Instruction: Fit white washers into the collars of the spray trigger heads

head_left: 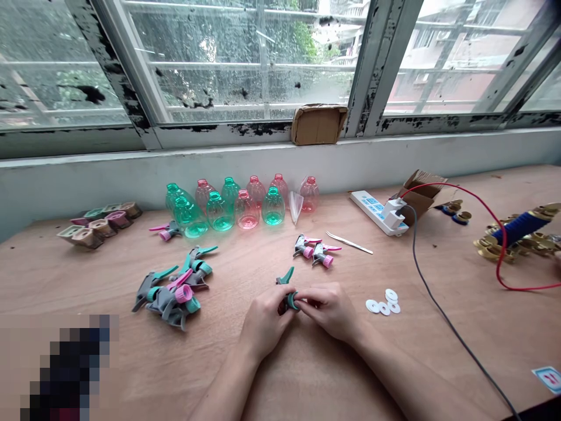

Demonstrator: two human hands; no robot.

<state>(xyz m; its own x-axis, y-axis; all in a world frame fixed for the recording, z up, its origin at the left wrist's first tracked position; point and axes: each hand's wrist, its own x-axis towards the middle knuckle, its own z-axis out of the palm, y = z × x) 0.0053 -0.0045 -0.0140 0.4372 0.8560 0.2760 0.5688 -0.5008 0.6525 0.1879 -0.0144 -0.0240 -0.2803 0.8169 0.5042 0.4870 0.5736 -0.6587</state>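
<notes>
Teal trigger sprayer head [290, 301] at centre of desk [92, 280], toward near edge, clenched in both grips: left hand [265, 323] around body, right hand [329, 311] at collar. White washers [383, 304] lie right; pink-collared sprayer heads [312, 251] beyond.

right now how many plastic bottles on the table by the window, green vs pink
green plastic bottles: 5
pink plastic bottles: 5
total: 10
</notes>
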